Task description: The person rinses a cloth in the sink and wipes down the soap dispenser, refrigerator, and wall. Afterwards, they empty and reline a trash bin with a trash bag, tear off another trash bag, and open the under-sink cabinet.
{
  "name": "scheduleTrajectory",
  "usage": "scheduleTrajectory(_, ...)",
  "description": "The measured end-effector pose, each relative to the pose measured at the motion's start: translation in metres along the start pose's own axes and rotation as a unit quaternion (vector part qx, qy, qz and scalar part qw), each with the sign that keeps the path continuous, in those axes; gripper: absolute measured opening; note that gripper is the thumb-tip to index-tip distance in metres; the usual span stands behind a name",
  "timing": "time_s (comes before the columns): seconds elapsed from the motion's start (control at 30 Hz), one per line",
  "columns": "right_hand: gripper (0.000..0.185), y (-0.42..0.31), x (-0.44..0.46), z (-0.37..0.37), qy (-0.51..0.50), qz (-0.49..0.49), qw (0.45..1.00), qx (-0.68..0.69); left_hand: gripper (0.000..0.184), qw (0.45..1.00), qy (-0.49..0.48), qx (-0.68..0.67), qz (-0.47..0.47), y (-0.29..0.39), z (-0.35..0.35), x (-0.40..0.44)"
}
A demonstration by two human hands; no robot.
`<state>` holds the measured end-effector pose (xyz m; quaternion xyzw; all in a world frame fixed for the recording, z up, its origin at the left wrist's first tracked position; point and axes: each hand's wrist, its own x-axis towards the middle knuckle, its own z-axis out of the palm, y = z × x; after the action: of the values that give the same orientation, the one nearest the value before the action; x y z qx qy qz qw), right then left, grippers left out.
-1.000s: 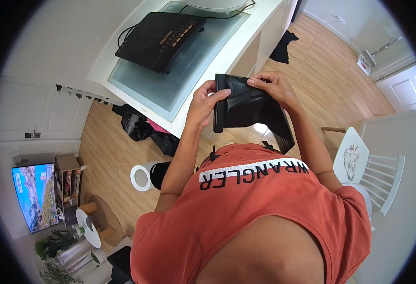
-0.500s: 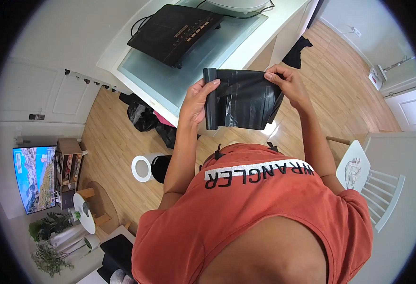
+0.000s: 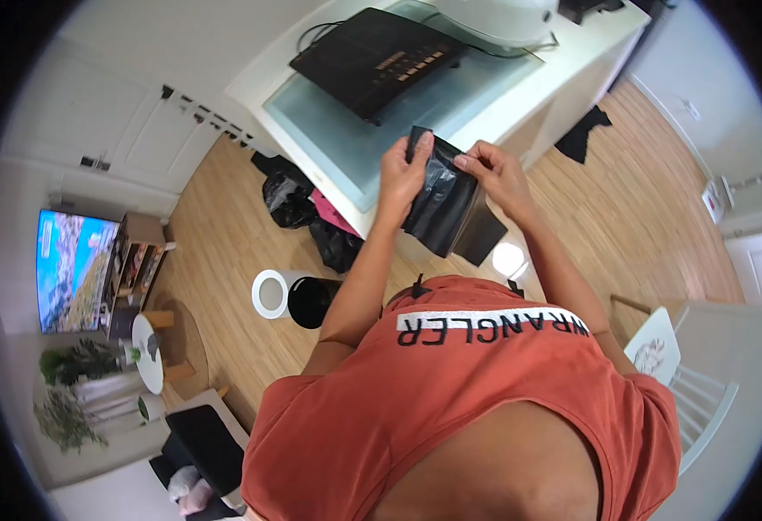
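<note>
A roll of black plastic bags (image 3: 440,195) is held up between my two hands, in front of the white counter's corner. My left hand (image 3: 404,178) is closed round the rolled end, its thumb on top near the upper edge. My right hand (image 3: 495,176) pinches the upper edge of the unrolled sheet between thumb and fingers. Part of the sheet hangs down below and to the right of my right hand. The two hands are a short distance apart.
On the counter (image 3: 507,130) are a black induction cooker (image 3: 381,61) and a white appliance (image 3: 502,19). Black bags (image 3: 290,200) lie on the floor beside it. A round bin (image 3: 270,293) stands lower left, a white chair (image 3: 654,347) at right.
My hands have moved closer together and the stretched sheet has slackened and folded. The view has shifted, so the counter sits further right.
</note>
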<state>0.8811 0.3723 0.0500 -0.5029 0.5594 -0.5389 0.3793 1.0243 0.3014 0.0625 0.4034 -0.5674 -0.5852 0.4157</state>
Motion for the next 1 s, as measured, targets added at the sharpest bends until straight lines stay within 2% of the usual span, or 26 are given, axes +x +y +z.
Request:
scheduleTrajectory(0.1, 0.027, -0.018, -0.005, 0.036, 0.1, -0.067, 0.984, -0.131, 0.049, 0.954, 0.111, 0.267, 0.079, -0.019, -0.01, 0.015)
scheduleTrajectory(0.13, 0.029, -0.017, -0.007, 0.043, 0.108, -0.103, 0.981, -0.124, 0.047, 0.889, 0.247, 0.369, 0.111, -0.018, -0.014, 0.018)
scheduleTrajectory(0.2, 0.029, -0.033, -0.028, 0.057, 0.094, -0.157, 0.972, -0.144, 0.048, 0.896, 0.352, 0.268, 0.039, -0.028, -0.073, 0.046)
scheduleTrajectory(0.23, 0.026, -0.033, -0.039, 0.061, 0.078, -0.142, 0.976, -0.147, 0.049, 0.86, 0.385, 0.333, -0.022, -0.01, -0.094, 0.044)
scheduleTrajectory(0.27, 0.023, -0.029, -0.044, 0.06, 0.065, -0.13, 0.978, -0.151, 0.049, 0.854, 0.379, 0.356, -0.016, -0.004, -0.114, 0.05)
scheduleTrajectory(0.33, 0.019, -0.011, -0.045, 0.053, 0.044, -0.083, 0.994, -0.053, 0.048, 0.853, 0.316, 0.413, -0.045, -0.009, -0.127, 0.065)
scheduleTrajectory(0.4, 0.017, -0.018, -0.039, 0.044, 0.038, -0.096, 0.994, -0.021, 0.05, 0.87, 0.248, 0.417, -0.08, -0.044, -0.122, 0.084)
scheduleTrajectory(0.43, 0.017, -0.027, -0.036, 0.038, 0.049, -0.081, 0.995, -0.002, 0.051, 0.86, 0.244, 0.436, -0.102, -0.048, -0.107, 0.083)
scheduleTrajectory(0.47, 0.017, -0.037, -0.034, 0.034, 0.061, -0.064, 0.996, 0.016, 0.053, 0.861, 0.229, 0.448, -0.076, -0.062, -0.103, 0.088)
scheduleTrajectory(0.5, 0.017, -0.047, -0.033, 0.029, 0.056, -0.069, 0.996, 0.018, 0.055, 0.83, 0.216, 0.512, -0.037, -0.067, -0.096, 0.09)
scheduleTrajectory(0.53, 0.016, -0.056, -0.032, 0.024, 0.043, -0.069, 0.997, 0.019, 0.055, 0.829, 0.221, 0.512, -0.037, -0.068, -0.088, 0.085)
scheduleTrajectory(0.57, 0.016, -0.062, -0.032, 0.021, 0.029, -0.068, 0.997, 0.02, 0.055, 0.74, 0.3, 0.598, 0.065, -0.065, -0.08, 0.076)
scheduleTrajectory(0.6, 0.016, -0.065, -0.031, 0.02, 0.025, -0.072, 0.997, 0.02, 0.057, 0.627, 0.369, 0.666, 0.166, -0.058, -0.075, 0.072)
scheduleTrajectory(0.63, 0.015, -0.068, -0.029, 0.02, 0.007, -0.07, 0.997, 0.026, 0.058, 0.798, 0.145, 0.58, 0.074, -0.018, -0.08, 0.065)
scheduleTrajectory(0.67, 0.015, -0.069, -0.029, 0.021, -0.011, -0.067, 0.997, 0.033, 0.056, 0.909, -0.012, 0.411, 0.07, 0.012, -0.075, 0.046)
scheduleTrajectory(0.7, 0.015, -0.068, -0.028, 0.023, -0.015, -0.068, 0.997, 0.034, 0.055, 0.966, -0.154, 0.209, 0.001, 0.041, -0.07, 0.027)
scheduleTrajectory(0.73, 0.015, -0.066, -0.025, 0.024, -0.003, -0.058, 0.997, 0.054, 0.05, 0.978, -0.205, -0.036, 0.03, 0.047, -0.055, -0.012)
scheduleTrajectory(0.8, 0.019, -0.069, -0.021, 0.025, -0.001, -0.049, 0.996, 0.07, 0.038, 0.97, -0.194, 0.116, 0.091, 0.064, -0.03, -0.06)
scheduleTrajectory(0.83, 0.027, -0.074, -0.02, 0.028, -0.033, -0.087, 0.986, 0.137, 0.025, 0.965, -0.173, 0.143, 0.135, 0.076, -0.026, -0.071)
scheduleTrajectory(0.87, 0.038, -0.079, -0.021, 0.028, -0.066, -0.122, 0.969, 0.203, 0.023, 0.956, -0.143, 0.248, 0.065, 0.083, -0.032, -0.08)
scheduleTrajectory(0.9, 0.054, -0.084, -0.021, 0.02, -0.206, -0.1, 0.955, 0.187, 0.021, 0.975, -0.089, 0.189, 0.079, 0.088, -0.039, -0.088)
scheduleTrajectory(0.93, 0.056, -0.073, -0.018, 0.016, -0.322, -0.053, 0.932, 0.159, 0.021, 0.986, -0.036, 0.13, 0.094, 0.094, -0.048, -0.096)
scheduleTrajectory(1.0, 0.059, -0.057, -0.023, 0.011, -0.487, 0.064, 0.87, 0.041, 0.019, 0.991, 0.067, 0.084, 0.074, 0.13, -0.072, -0.121)
